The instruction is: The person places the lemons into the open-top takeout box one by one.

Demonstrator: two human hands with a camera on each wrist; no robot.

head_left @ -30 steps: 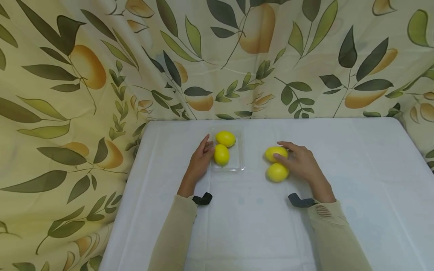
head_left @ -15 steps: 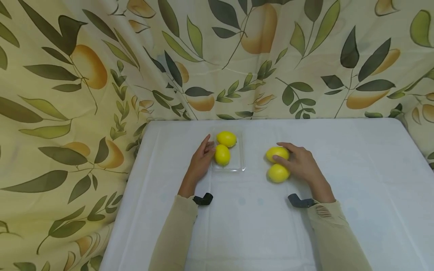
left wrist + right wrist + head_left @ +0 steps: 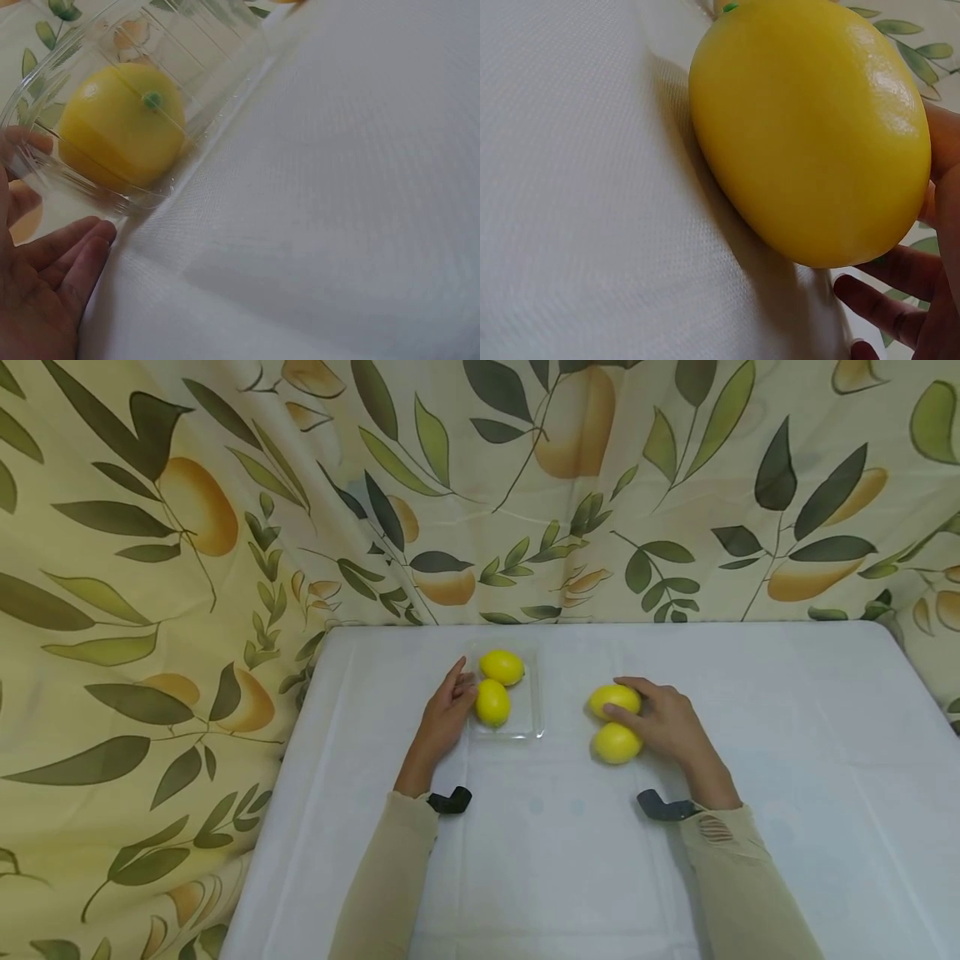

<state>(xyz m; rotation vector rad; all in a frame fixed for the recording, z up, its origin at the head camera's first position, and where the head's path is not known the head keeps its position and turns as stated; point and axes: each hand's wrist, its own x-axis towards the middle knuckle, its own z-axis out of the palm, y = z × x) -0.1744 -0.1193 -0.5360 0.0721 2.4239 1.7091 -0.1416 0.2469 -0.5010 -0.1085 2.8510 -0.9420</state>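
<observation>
Upon the white table point(image 3: 555, 877) sits a clear container point(image 3: 522, 717), likely to stop two lemons point(image 3: 492, 702) rolling. The left hand point(image 3: 442, 718) rests slack, slightly bent fingers against its left side, seemingly steadying it; the right hand point(image 3: 667, 717) curves thumb and fingers round the far loose lemon point(image 3: 607, 697), the near loose lemon point(image 3: 617, 745) just beside.

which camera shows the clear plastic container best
The head view: it shows the container nearly whole from above, two lemons inside. The left wrist view shows only part, close up, with one lemon through its wall. I cannot make it out in the right wrist view.
</observation>
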